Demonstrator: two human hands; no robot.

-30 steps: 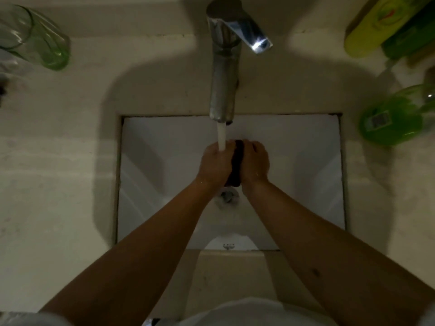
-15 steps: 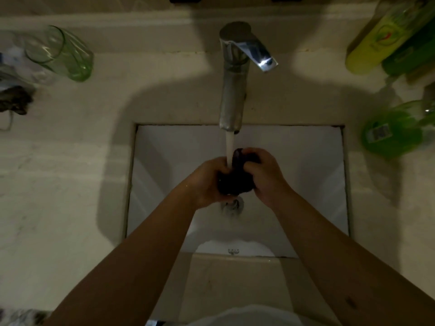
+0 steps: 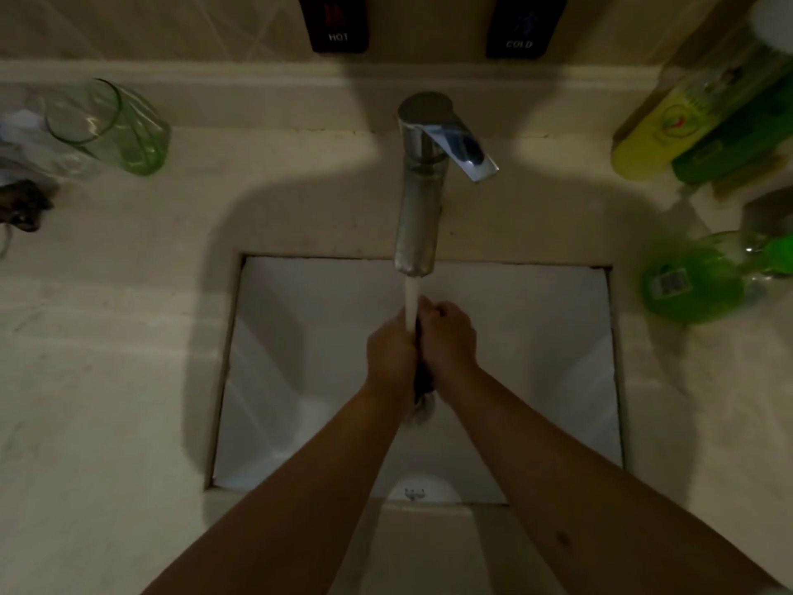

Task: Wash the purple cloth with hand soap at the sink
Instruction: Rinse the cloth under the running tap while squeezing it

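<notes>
Both hands are pressed together over the white sink (image 3: pixel 536 337), under the running stream from the chrome faucet (image 3: pixel 418 216). My left hand (image 3: pixel 390 354) and my right hand (image 3: pixel 448 341) squeeze the dark purple cloth (image 3: pixel 422 377) between them. Only a thin dark strip of cloth shows between the palms and hangs down near the drain. Water falls onto the seam between the two hands. A green hand soap bottle (image 3: pixel 695 285) lies on the counter to the right of the sink.
A green glass cup (image 3: pixel 116 126) stands at the back left, with a dark tangled item (image 3: pixel 23 204) beside it. Yellow and green bottles (image 3: pixel 686 122) stand at the back right. Hot and cold labels (image 3: pixel 339 36) sit on the wall above the faucet.
The hands have closed tighter on the cloth, so less of it shows than half a second ago. The camera has tilted up, bringing the wall labels into view.
</notes>
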